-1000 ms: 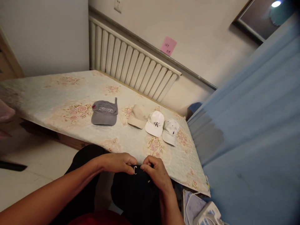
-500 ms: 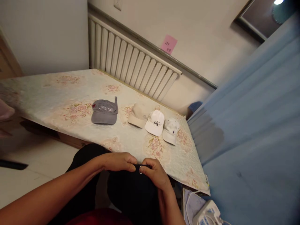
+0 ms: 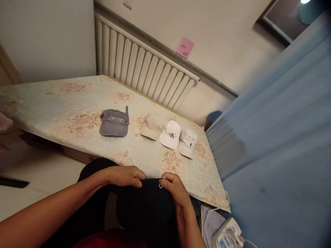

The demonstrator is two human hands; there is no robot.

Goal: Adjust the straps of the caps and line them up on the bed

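A black cap rests on my lap, below the table's near edge. My left hand is closed on its back strap at the left. My right hand pinches the strap at the right, thumb and fingers beside a small metal buckle. On the flowered table lie several caps in a row: a grey one, a beige one, a white one with a black logo and another white one.
A white radiator lines the wall behind the table, with a pink note above it. A blue curtain fills the right side. A white device with a cable sits low at the right, by my right forearm.
My hands have drawn slightly apart along the strap, and the buckle has shifted to the right with my right hand. The view has drifted a little.
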